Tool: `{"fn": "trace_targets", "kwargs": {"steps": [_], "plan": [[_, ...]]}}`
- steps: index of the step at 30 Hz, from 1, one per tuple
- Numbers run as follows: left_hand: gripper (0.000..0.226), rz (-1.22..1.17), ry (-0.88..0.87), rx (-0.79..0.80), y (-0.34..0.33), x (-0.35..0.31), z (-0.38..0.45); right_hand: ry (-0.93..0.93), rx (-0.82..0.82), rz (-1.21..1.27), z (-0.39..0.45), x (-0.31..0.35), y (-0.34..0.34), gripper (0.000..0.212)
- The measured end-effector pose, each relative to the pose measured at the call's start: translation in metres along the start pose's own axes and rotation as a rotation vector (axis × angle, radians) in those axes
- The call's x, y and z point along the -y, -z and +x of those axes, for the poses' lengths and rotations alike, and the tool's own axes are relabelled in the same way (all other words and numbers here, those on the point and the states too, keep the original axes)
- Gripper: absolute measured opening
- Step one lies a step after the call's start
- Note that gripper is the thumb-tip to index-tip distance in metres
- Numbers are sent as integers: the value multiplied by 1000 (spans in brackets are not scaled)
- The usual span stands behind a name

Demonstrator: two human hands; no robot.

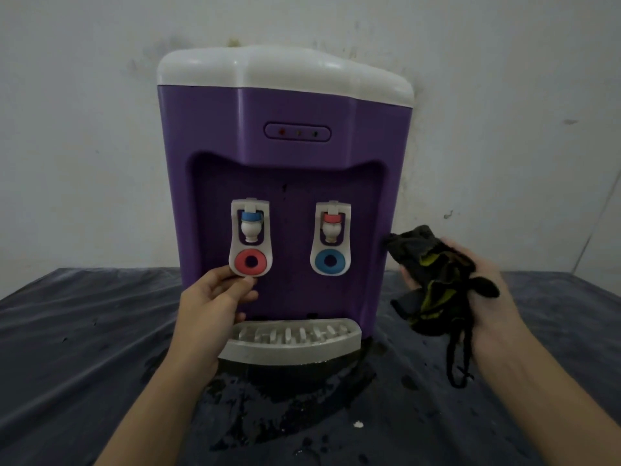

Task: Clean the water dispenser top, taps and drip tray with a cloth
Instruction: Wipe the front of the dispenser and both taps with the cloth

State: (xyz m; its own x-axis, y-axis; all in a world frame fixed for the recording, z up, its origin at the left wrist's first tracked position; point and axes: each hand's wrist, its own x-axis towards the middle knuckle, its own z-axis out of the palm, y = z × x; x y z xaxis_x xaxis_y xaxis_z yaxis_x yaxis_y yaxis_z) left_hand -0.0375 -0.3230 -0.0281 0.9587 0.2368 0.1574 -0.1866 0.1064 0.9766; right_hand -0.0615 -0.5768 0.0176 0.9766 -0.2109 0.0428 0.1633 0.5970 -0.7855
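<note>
Water dispenser (285, 156): purple body, white top, centre of the dark wet surface (84, 331); likely rigid plastic, light enough to shift under pressure, so worth steadying.

Cloth (433, 280): dark, soft, limp, at 3 o'clock of the body, bunched in the right hand (470, 290), fingers curled closed round it.

Left hand (208, 307): fingers (235, 280) nearly closed, pinching the lower edge of the left tap (250, 242) paddle.

Drip tray (292, 341): at 6 o'clock, probably slippery.
</note>
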Motion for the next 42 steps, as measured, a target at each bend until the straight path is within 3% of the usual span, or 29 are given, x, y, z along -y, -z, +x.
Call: {"fn": "trace_targets", "kwargs": {"steps": [1, 4, 9, 13, 17, 23, 26, 30, 34, 39, 42], "plan": [[17, 1, 0, 1, 0, 0, 0, 39, -36, -6, 1, -2, -2, 13], [17, 5, -4, -2, 0, 1, 0, 255, -118, -4, 13, -10, -5, 41], [18, 11, -6, -2, 0, 1, 1, 601, -137, -450, 33, -29, -23, 35], [17, 13, -6, -4, 0, 2, -1, 574, -199, -492, 43, -29, -23, 25], [16, 20, -11, 0, -2, 1, -1, 593, -134, -668, 44, -20, -23, 15], [15, 30, -14, -2, -1, 2, 0, 1410, -98, -1189, 28, -37, -33, 17], [16, 36, -12, -4, -1, 2, 0, 1616, -56, -1429, 32, -44, -45, 21], [16, 36, -14, -1, 0, 2, 1, 1557, -47, -1671, 38, -44, -52, 29], [17, 32, -12, -2, 0, 2, 1, 1419, -119, -1549, 33, -35, -63, 30], [17, 31, -6, -2, 1, 2, 2, 1468, 92, -1622, 31, -35, -61, 32], [18, 33, -4, 1, 1, 1, 2, 1367, 18, -1518, 31, -31, -54, 31]]}}
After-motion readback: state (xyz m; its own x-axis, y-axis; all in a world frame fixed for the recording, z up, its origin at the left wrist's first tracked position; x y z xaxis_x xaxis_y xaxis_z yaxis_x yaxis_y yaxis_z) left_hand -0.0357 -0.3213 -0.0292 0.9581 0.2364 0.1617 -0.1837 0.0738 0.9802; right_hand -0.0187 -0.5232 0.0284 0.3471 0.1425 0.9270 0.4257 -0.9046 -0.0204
